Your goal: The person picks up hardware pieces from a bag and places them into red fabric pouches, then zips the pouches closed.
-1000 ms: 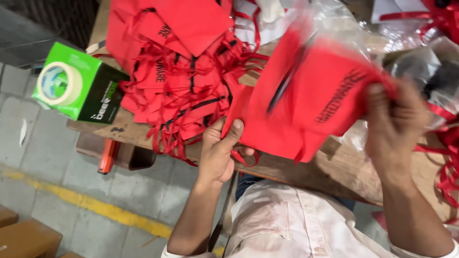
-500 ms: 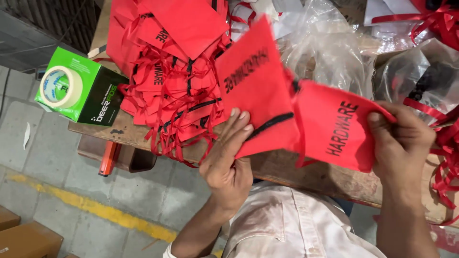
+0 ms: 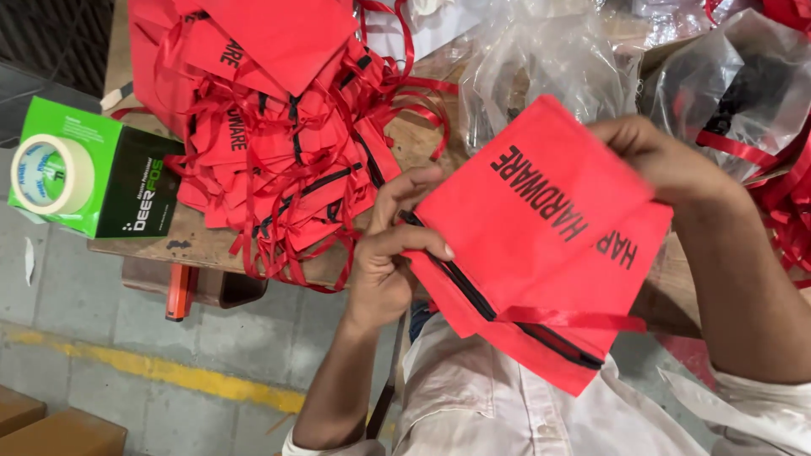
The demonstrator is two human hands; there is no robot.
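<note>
At the desk's left edge a green and black box [image 3: 97, 181] with a roll of tape [image 3: 49, 173] pictured on it hangs partly over the side. Just right of it a heap of red pouches [image 3: 279, 135] with loose ribbons covers the desk [image 3: 422, 139] top. My left hand [image 3: 390, 253] has its grip closed on the zipper end of a red pouch [image 3: 541, 245], held up over the desk's near edge above my white shirt [image 3: 498, 405]. My right hand [image 3: 667, 160] pinches the pouch's top corner, its grip closed too. Behind it, clear plastic bags [image 3: 549, 59] lie crumpled along the far side.
</note>
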